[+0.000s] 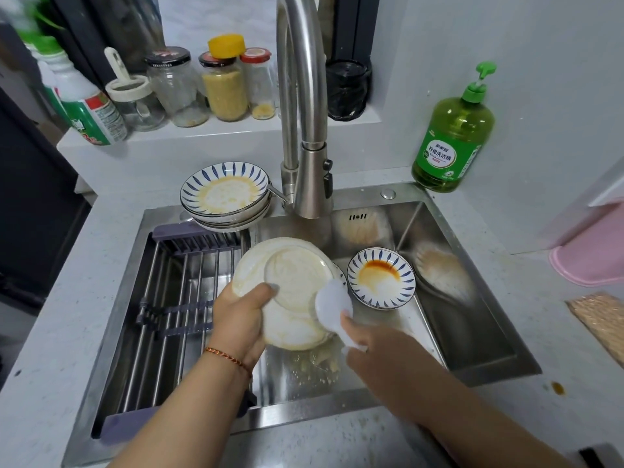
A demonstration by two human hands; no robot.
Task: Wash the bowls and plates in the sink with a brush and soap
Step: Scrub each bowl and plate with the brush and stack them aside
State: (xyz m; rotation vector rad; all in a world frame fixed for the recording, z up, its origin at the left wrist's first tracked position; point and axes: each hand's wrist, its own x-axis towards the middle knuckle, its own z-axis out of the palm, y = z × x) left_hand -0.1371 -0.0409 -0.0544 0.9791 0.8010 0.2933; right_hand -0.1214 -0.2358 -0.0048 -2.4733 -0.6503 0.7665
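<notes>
Plates (285,288), cream-stained and stacked underside up, are tilting over the steel sink (472,319), and the left hand (241,320) is gripping their near-left rim, its fingers curling round the edge with the thumb lying across the upturned base. A braided orange bracelet (228,357) is circling that wrist. Just right of that thumb, the right hand (374,346) is holding a white brush (332,307) by its handle; its fingers are wrapping the handle from below, though exactly how they are pressing together I cannot tell. The brush's rounded head is touching the plates' right edge.

Beyond the right hand's fingertips, a small blue-striped bowl (381,278) with an orange sauce stain is sitting in the sink, beside the plates. Past the left hand's fingers, a stack of blue-striped bowls (225,194) with yellowish residue is resting on the sink's far-left corner, next to the base of the steel faucet (304,106). Left of the left hand, a roll-up drying rack (179,298) is spanning the sink. Far beyond the right hand, a green pump bottle of dish soap (452,136) is standing on the counter at the sink's far-right corner. Food scraps (315,364) are lying on the sink floor beneath the plates, between the two wrists.
</notes>
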